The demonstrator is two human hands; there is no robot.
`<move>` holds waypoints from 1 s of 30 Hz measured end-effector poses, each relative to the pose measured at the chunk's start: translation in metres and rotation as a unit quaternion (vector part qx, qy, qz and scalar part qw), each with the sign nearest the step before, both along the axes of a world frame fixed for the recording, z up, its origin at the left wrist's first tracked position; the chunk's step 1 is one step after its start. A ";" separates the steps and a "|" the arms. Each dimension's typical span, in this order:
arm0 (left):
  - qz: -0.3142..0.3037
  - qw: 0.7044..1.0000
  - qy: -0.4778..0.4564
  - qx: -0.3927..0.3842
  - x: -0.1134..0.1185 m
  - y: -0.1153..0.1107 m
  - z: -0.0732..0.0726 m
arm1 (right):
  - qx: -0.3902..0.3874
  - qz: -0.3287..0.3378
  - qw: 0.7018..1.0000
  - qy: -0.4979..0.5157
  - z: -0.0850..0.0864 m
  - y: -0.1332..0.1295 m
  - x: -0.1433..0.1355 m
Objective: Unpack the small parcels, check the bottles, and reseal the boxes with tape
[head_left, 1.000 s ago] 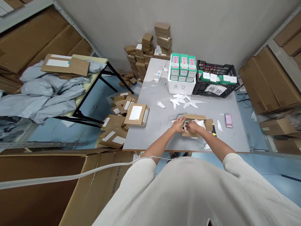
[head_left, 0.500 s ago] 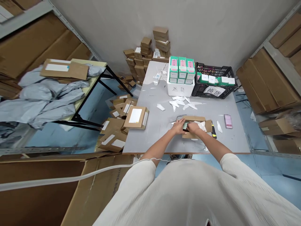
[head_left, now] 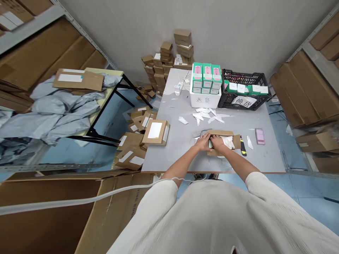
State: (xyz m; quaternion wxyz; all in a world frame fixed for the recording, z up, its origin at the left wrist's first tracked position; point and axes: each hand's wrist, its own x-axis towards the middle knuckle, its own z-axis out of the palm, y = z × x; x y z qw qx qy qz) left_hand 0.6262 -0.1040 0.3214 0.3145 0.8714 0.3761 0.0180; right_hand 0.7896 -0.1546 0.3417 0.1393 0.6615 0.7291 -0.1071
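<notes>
An open cardboard box [head_left: 221,133] lies at the table's front edge, its flaps spread. My left hand [head_left: 203,142] is closed around its left end. Inside the box, my right hand [head_left: 217,142] has its fingers curled down by a pale green item [head_left: 210,144], mostly covered by both hands; what those fingers grip is hidden. Crumpled white paper [head_left: 228,141] fills the right part of the box. Just past the right flap rests a black and yellow utility knife [head_left: 243,146].
Paper scraps [head_left: 203,114] lie mid-table, before a white bin [head_left: 205,102] of green-pink boxes and a black crate [head_left: 243,102]. A phone [head_left: 260,136] is at right, a closed parcel [head_left: 156,132] at left. Parcels [head_left: 129,155] crowd the floor; a white cable [head_left: 106,195] crosses in front.
The view has shifted slightly, so everything sits a little further right. My right hand has settled flatter and lower into the box; my left hand stays at its left end.
</notes>
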 end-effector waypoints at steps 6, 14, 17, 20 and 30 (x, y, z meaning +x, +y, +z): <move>0.004 1.000 0.000 0.007 -0.003 -0.005 0.001 | -0.012 0.031 0.999 -0.027 0.001 0.001 -0.004; 0.001 1.000 -0.005 0.006 -0.001 -0.001 -0.014 | 0.012 0.038 0.999 -0.011 0.015 -0.003 0.002; 0.002 1.000 -0.006 0.002 0.000 0.003 -0.017 | 0.039 0.045 0.998 0.006 0.028 -0.011 0.017; 0.003 1.000 -0.029 0.003 -0.001 0.006 -0.020 | 0.075 0.044 0.996 0.024 0.041 -0.020 0.032; 0.000 0.996 -0.090 0.017 -0.004 0.008 -0.019 | 0.186 -0.059 0.965 0.176 0.057 -0.028 0.066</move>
